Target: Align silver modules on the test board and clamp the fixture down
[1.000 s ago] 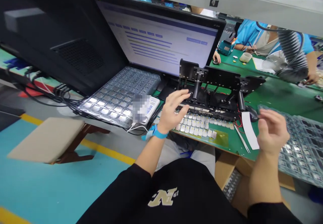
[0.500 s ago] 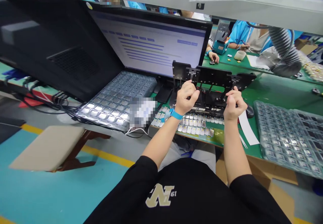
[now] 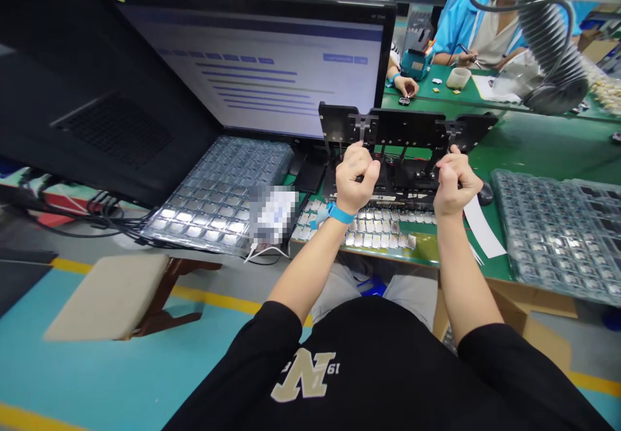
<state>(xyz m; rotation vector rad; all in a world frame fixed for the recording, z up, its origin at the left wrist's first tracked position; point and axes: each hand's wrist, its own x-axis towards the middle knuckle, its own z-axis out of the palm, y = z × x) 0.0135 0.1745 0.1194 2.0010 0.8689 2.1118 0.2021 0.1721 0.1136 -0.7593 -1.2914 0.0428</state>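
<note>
A black fixture (image 3: 410, 130) with upright plates and two metal latches stands on the green bench, in front of the monitor. My left hand (image 3: 356, 175), with a blue band at the wrist, is curled at the fixture's left latch (image 3: 363, 123). At the right latch (image 3: 453, 134) is my right hand (image 3: 456, 182), its fingers also curled. Both hands are closed, and the fingers hide what they touch. Rows of small silvery parts (image 3: 373, 226) lie on the bench below the fixture.
Clear plastic trays (image 3: 213, 191) lie left under the monitor (image 3: 272, 68), and more trays (image 3: 557, 237) lie right. A mouse (image 3: 485, 193) and white strip (image 3: 485, 227) sit beside my right hand. A ribbed duct (image 3: 553, 49) hangs at upper right; people work across the bench.
The camera view has shifted, and the monitor looks larger. Both hands remain closed at the two latches, with little change in their pose.
</note>
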